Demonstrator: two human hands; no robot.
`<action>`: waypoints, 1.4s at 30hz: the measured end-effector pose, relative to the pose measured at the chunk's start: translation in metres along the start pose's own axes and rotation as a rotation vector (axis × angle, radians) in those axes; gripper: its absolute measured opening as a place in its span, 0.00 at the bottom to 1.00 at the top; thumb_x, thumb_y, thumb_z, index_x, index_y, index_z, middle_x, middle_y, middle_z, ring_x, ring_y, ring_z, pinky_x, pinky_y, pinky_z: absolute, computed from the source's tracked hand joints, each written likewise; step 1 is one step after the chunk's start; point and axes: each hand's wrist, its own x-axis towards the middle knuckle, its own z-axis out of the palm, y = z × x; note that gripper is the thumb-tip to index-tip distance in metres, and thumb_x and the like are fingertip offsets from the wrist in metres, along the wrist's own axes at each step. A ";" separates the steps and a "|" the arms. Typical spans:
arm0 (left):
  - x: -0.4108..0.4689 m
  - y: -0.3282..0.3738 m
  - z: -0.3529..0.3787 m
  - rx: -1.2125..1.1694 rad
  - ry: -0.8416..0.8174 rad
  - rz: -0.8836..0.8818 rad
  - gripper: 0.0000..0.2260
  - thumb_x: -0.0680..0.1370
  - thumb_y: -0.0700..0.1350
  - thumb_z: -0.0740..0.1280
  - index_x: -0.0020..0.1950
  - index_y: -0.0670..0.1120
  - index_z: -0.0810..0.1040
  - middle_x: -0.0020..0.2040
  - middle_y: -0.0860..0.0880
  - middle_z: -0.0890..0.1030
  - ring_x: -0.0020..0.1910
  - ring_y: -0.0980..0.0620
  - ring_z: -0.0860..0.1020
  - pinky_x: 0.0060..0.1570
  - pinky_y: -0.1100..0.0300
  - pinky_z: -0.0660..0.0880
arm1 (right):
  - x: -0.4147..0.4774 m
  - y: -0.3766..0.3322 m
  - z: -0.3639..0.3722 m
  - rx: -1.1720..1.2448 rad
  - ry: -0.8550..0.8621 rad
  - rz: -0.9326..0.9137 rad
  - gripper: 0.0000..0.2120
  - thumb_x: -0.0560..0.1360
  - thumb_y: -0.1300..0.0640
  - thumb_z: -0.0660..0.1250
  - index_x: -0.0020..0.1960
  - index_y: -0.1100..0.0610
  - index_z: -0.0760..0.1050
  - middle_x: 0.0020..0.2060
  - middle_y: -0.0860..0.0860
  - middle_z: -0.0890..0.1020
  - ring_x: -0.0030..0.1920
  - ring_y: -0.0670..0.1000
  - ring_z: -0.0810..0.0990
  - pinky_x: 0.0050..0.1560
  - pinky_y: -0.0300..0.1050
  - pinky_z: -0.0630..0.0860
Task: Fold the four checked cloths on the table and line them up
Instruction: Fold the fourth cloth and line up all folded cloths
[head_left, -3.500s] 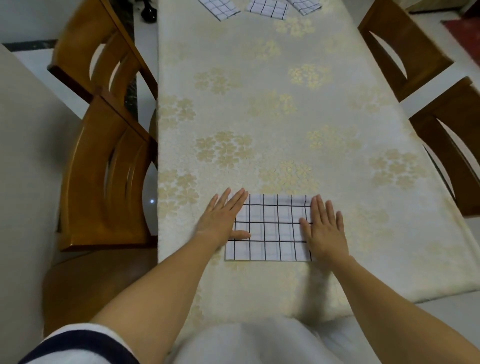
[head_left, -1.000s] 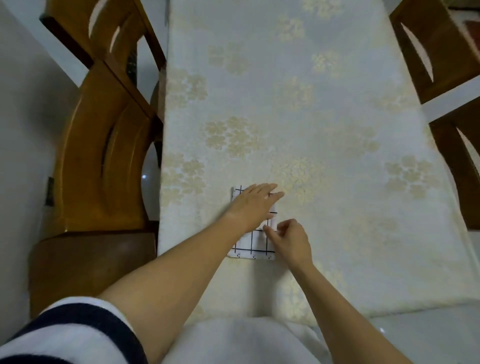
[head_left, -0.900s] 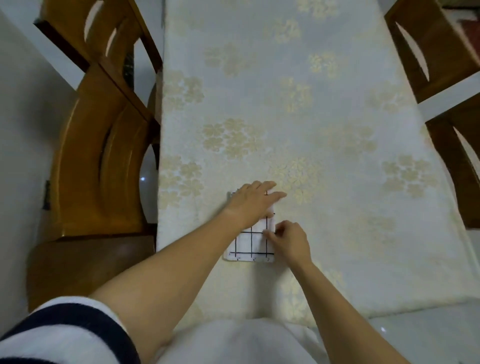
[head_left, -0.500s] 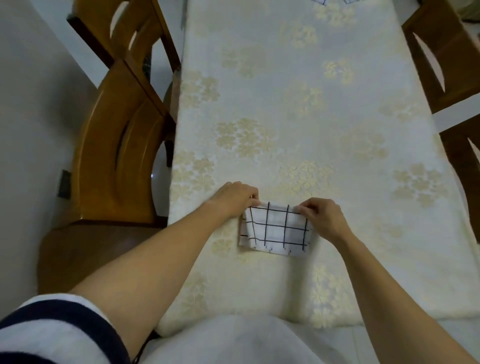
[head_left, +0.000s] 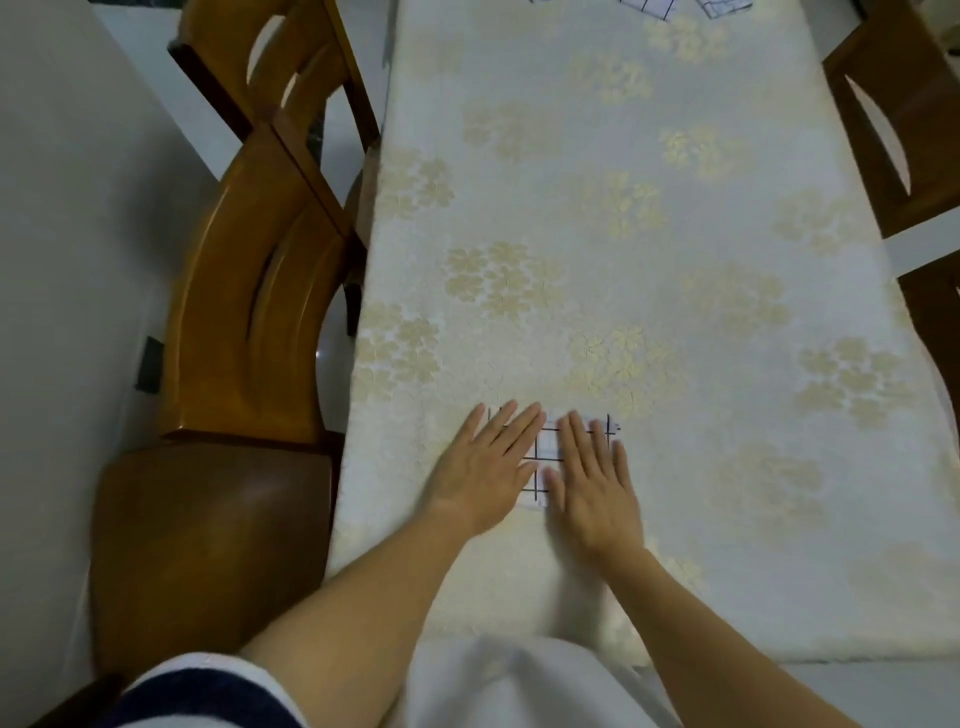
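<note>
One folded checked cloth (head_left: 548, 447) lies pressed under two hands close to the near edge of the worktop (head_left: 623, 234).

The left hand (head_left: 483, 467) covers the cloth's left part and the right hand (head_left: 592, 483) its right part, side by side and palms down. Each grip is wide, with fingers straight on the fabric and curled round nothing. Only a strip of grid shows between the hands and past the fingertips. The cloth sits nearer the worktop's left edge than its right. Three more checked cloths (head_left: 647, 6) lie at the far edge, cut off by the frame. A cream tablecloth (head_left: 727, 467) with gold flowers covers the worktop. Four wooden chairs (head_left: 249, 322) stand by it, two along the left edge and two along the right.
</note>
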 end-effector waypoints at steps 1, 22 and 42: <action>-0.004 -0.011 0.002 0.018 -0.004 -0.008 0.28 0.86 0.57 0.41 0.81 0.48 0.34 0.82 0.52 0.36 0.81 0.50 0.37 0.78 0.44 0.41 | -0.003 0.015 -0.003 -0.029 -0.030 0.020 0.31 0.84 0.39 0.40 0.80 0.49 0.32 0.79 0.44 0.33 0.79 0.48 0.31 0.79 0.52 0.36; -0.019 -0.053 -0.013 -0.012 -0.073 -0.098 0.32 0.83 0.65 0.39 0.80 0.52 0.32 0.80 0.56 0.33 0.79 0.54 0.34 0.79 0.45 0.40 | 0.015 0.015 -0.020 -0.081 -0.050 -0.016 0.30 0.81 0.40 0.34 0.81 0.46 0.37 0.80 0.42 0.39 0.79 0.46 0.32 0.78 0.53 0.36; -0.025 -0.044 -0.019 -0.135 -0.204 -0.194 0.39 0.80 0.68 0.53 0.81 0.55 0.33 0.80 0.58 0.34 0.81 0.51 0.38 0.78 0.48 0.40 | 0.036 -0.008 -0.015 -0.108 -0.084 -0.192 0.36 0.81 0.32 0.39 0.80 0.50 0.33 0.79 0.44 0.34 0.78 0.46 0.32 0.79 0.49 0.37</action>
